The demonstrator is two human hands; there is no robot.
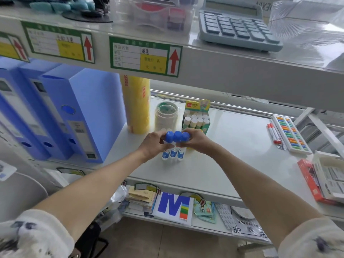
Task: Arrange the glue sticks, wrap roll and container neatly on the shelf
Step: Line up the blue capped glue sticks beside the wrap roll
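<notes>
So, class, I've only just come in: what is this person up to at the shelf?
A person is tidying a stationery shelf. The left hand and right hand together grip three blue-capped glue sticks, standing them upright in a row near the shelf's front. Behind them stand a yellow wrap roll, a clear container and a box of white-capped glue sticks.

head view – close, looking down at shelf (pixel 232 146).
</notes>
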